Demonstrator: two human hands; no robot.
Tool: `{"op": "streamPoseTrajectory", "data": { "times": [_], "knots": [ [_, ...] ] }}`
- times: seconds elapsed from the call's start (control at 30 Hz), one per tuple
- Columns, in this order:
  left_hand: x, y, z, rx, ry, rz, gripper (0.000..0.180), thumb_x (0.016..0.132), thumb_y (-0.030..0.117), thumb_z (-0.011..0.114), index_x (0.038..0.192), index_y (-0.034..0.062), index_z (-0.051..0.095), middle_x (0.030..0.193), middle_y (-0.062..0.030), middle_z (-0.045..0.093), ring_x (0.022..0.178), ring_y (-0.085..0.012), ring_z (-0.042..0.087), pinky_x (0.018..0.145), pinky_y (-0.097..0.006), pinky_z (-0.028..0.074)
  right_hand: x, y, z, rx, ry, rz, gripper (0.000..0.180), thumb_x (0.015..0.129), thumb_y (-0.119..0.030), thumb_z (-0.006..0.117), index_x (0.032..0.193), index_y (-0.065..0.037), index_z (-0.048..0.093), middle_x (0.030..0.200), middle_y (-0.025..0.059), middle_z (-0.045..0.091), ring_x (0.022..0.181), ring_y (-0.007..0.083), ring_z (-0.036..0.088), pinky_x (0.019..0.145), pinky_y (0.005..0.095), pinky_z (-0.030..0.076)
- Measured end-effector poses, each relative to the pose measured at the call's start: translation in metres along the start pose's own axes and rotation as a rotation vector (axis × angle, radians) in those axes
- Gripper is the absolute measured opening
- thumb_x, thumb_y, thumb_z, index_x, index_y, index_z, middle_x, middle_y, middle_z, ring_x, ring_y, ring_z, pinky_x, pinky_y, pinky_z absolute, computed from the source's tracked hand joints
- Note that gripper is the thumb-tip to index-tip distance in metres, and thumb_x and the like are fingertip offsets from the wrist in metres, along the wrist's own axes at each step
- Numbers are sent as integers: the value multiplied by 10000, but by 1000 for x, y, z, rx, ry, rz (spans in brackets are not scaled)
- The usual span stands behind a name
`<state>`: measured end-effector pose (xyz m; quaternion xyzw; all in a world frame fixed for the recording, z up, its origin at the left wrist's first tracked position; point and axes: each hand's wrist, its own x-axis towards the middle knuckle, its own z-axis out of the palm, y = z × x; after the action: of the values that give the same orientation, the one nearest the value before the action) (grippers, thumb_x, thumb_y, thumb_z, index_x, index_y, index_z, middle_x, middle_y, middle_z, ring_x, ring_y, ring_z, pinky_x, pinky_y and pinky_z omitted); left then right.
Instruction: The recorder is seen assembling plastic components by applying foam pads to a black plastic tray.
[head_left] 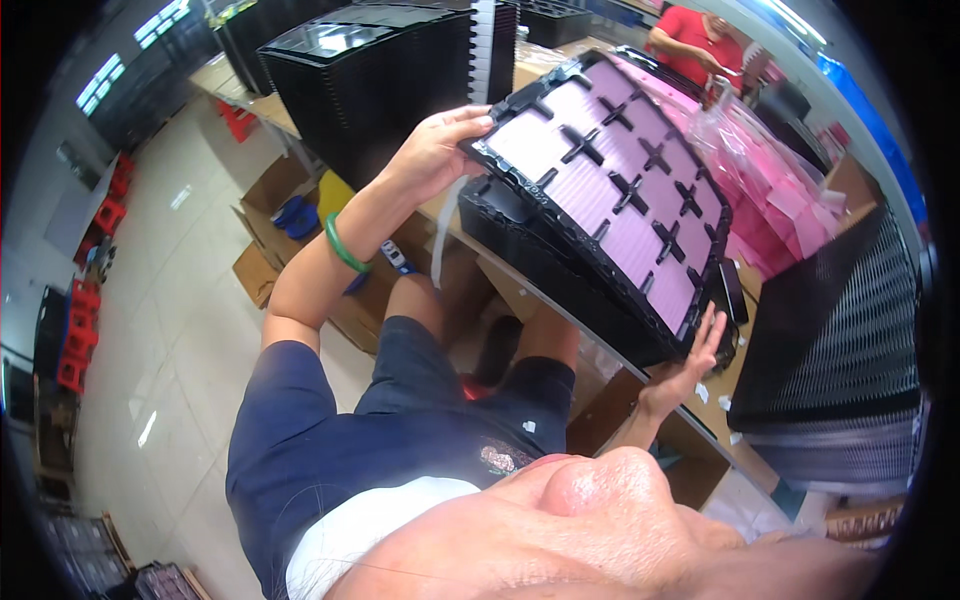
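Observation:
A black plastic tray (540, 205) with pale pink-lilac panels and several cross-shaped black dividers is tilted up in front of me. My left hand (440, 150) grips its left corner, thumb over the rim. At the near right corner, my right hand (685, 370) rests against the tray's edge with its fingers stretched out and apart; its palm is partly turned away. Beneath the tilted tray, more black trays (500, 230) sit on the workbench, mostly covered by it. I wear a green bangle (345, 245) on my left wrist.
A tall stack of black trays (370, 110) stands at the back left, beside a white notched strip (482, 50). Another black stack (830, 350) is on the right. Pink sheets in clear plastic (765, 180) lie behind. A person in red (695, 45) works opposite. A cardboard box (275, 195) stands below.

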<state>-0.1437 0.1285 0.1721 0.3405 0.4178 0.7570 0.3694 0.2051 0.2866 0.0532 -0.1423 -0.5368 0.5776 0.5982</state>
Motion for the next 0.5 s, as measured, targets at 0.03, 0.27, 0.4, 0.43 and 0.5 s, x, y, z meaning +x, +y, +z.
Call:
{"op": "streamPoseTrajectory", "data": {
  "times": [0.03,0.27,0.4,0.43,0.5],
  "knots": [
    [-12,13,7,20,17,85,302,986,108,585,1256,-27,570,1125,-117,668,978,-178,681,886,-373,577,0,3,-4,-43,-15,-36,767,1036,-592,242,1565,-39,180,1603,157,292,1473,298,283,1217,436,166],
    [-135,168,35,382,467,1063,334,941,-15,586,1270,-73,580,1304,-174,600,1146,-230,615,1019,-366,497,-17,-21,-22,-406,-11,-163,810,1038,-587,209,1529,56,192,1554,243,338,1483,317,254,1221,442,97],
    [-181,186,101,929,533,1593,356,935,-54,569,1276,-150,538,1255,-234,626,1105,-298,646,1008,-404,513,-23,-1,-33,-420,-30,-133,803,1043,-573,215,1507,83,236,1510,262,399,1466,316,286,1214,443,108],
    [-187,195,96,1051,542,1644,362,937,-54,575,1285,-147,536,1249,-226,633,1083,-286,656,996,-384,522,-23,-6,-30,-460,-64,-124,805,1042,-573,245,1491,95,277,1491,266,426,1445,319,327,1208,442,120],
    [-179,212,83,1431,632,1643,340,950,-59,584,1285,-105,564,1188,-211,669,1020,-239,673,909,-291,542,-27,-6,-29,-453,-78,-131,801,1043,-568,255,1492,95,277,1482,274,432,1434,324,345,1209,449,119]
  ]
}}
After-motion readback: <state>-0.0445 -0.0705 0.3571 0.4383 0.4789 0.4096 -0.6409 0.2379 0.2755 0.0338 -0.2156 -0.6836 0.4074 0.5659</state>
